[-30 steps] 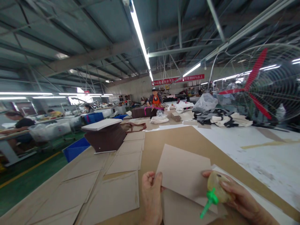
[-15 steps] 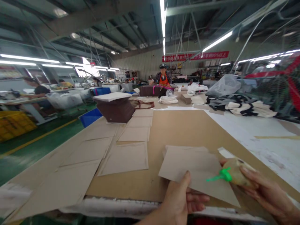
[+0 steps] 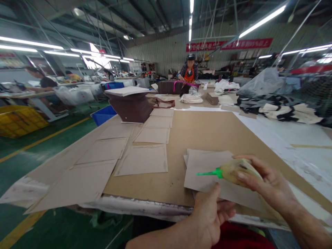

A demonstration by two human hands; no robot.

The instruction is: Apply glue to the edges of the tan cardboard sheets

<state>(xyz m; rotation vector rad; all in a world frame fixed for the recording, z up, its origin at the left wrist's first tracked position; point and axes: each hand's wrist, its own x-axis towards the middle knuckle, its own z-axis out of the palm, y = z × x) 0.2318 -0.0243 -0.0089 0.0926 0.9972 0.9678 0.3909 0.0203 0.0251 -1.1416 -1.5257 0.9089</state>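
In my right hand (image 3: 261, 180) is a yellowish squeeze glue bottle (image 3: 237, 170) with a green nozzle, tipped sideways so the nozzle points left. It hangs over a grey-beige cardboard sheet (image 3: 204, 162), the top one of a small pile near the table's front edge. My left hand (image 3: 210, 214) grips the sheet's near edge, thumb on top and fingers underneath. To the left, several similar sheets (image 3: 142, 160) lie in overlapping rows, with darker strips along some of their edges.
A tall stack of dark brown pieces (image 3: 131, 107) with pale sheets on top stands at the table's left, beside a blue bin (image 3: 103, 115). Cloth pieces (image 3: 290, 109) and a clear plastic bag (image 3: 261, 83) lie back right. A person in an orange apron (image 3: 189, 74) stands at the far end.
My right hand has moved left and up, bringing the bottle over the sheet with its nozzle farther left. My left hand stays on the sheet's near edge. The view has shifted slightly.
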